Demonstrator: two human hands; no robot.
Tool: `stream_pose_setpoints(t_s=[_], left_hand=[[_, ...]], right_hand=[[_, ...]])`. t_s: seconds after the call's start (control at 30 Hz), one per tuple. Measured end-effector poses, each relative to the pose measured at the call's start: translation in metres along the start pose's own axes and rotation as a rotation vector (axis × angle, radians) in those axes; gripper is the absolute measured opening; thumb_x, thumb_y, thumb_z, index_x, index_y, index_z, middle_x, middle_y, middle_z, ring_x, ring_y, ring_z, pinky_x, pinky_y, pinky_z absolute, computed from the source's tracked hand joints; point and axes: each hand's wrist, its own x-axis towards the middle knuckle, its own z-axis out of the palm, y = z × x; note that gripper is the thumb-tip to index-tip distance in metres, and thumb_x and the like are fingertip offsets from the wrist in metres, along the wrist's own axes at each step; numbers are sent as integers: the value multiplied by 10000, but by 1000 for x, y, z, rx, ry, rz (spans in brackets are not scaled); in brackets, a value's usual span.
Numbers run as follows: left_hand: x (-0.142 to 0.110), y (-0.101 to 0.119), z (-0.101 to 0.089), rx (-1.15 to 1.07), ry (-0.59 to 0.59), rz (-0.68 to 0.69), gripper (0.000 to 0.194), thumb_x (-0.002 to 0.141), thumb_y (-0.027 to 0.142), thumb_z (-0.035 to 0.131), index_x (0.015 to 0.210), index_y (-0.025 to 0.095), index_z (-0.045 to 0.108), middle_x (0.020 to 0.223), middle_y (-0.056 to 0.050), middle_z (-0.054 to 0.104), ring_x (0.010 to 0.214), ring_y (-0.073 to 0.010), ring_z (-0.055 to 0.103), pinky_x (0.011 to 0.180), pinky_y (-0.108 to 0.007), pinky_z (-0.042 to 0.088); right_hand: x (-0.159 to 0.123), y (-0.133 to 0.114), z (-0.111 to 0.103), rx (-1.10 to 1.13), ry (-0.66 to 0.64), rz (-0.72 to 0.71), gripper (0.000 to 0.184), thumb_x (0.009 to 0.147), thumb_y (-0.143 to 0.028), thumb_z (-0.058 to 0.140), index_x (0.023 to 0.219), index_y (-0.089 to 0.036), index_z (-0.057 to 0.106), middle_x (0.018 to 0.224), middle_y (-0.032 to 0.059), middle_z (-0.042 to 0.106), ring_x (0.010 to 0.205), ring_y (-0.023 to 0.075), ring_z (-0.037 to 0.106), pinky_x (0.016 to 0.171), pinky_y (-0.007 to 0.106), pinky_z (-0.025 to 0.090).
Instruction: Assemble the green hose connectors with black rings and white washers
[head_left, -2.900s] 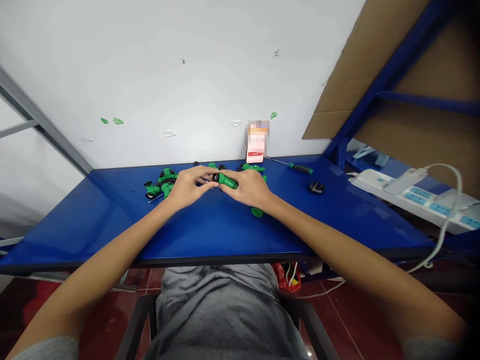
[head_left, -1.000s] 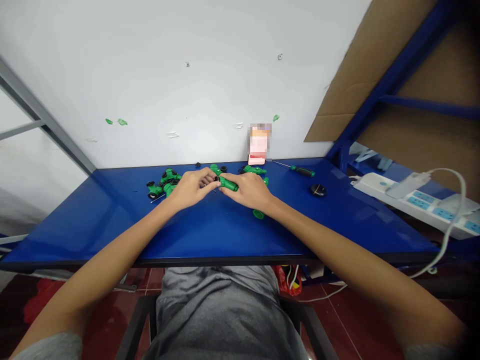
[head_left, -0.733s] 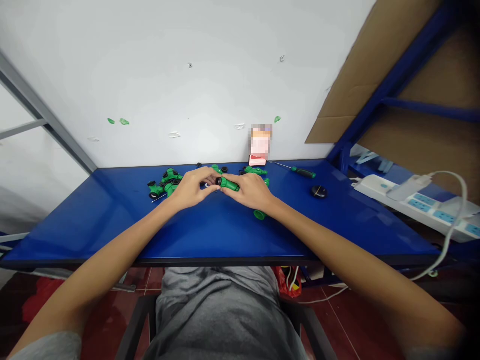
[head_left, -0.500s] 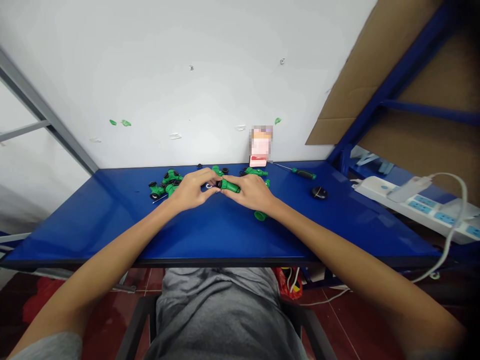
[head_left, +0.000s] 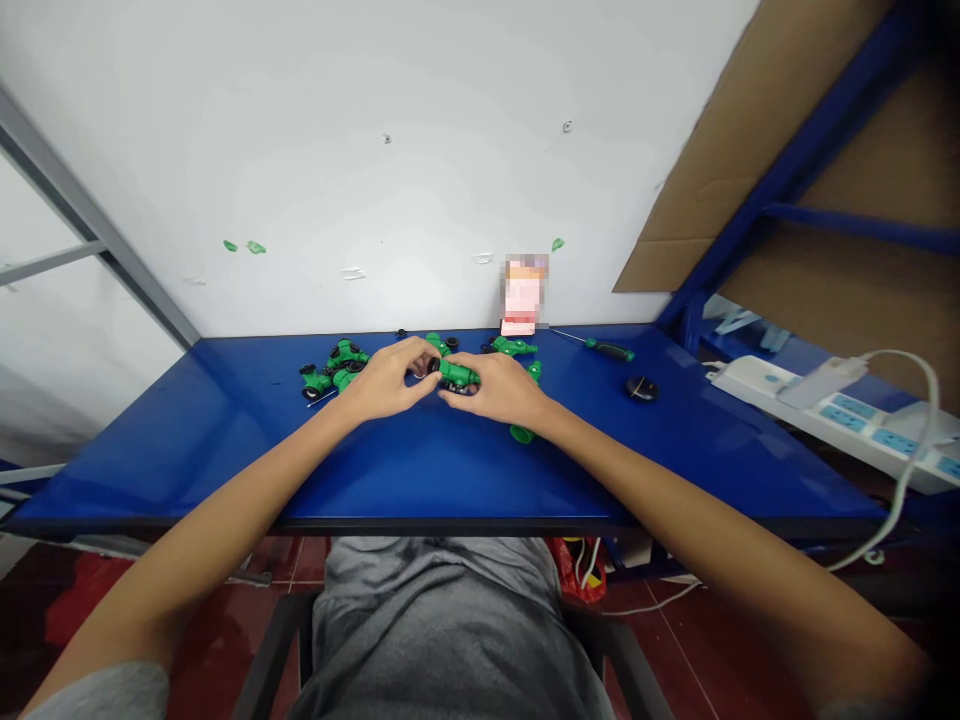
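Currently, the right hand (head_left: 496, 388) is grasping a green plastic hose connector (head_left: 459, 373), its long axis running sideways over the table (head_left: 187, 470), its black end (head_left: 433, 366) meeting the curled left hand (head_left: 388, 380).

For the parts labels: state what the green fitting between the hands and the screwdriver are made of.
The green fitting looks like moulded plastic, smooth with a soft sheen; its black end is too small to tell. The screwdriver seems to have a glossy plastic handle and a thin, bright steel shaft.
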Motion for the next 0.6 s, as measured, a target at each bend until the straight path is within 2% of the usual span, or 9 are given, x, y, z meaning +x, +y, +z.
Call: stream_pose_setpoints(t_s=[0.13, 0.3, 0.47, 0.6], left_hand=[[1, 1, 0, -55, -26, -74, 184, 976, 374, 640, 1071, 217, 640, 933, -35, 730, 770, -192, 694, 756, -336, 578], [0, 0, -4, -83, -104, -58, 302, 994, 498, 664, 1094, 215, 625, 876, -17, 711, 740, -187, 654, 721, -315, 530], [1, 0, -4, -56, -131, -79, 365, 1048, 573, 581, 1031, 210, 615, 803, -6, 675, 700, -183, 614, 691, -306, 465], [1, 3, 0, 9, -116, -100, 391, 1076, 568, 499, 894, 222, 508, 727, 13, 581, 625, -162, 516, 641, -298, 369]], right_hand=[[-1, -5, 0, -42, -11, -44, 421, 999, -409, 703, 1359, -205, 778, 976, 89, 866, 884, 265, 799, 709, 291, 454], [-1, -12, -1, -83, -37, -5, 410, 1004, -413, 716, 1353, -210, 781, 994, 94, 872, 883, 277, 807, 701, 297, 446], [-1, -10, 1, -143, -41, 19, 411, 994, -402, 761, 1367, -229, 771, 1085, 106, 876, 969, 308, 819, 718, 308, 459], [-1, -11, 1, -208, -60, -12, 355, 1011, -396, 749, 1314, -213, 770, 1095, 116, 872, 971, 315, 816, 706, 311, 457]])
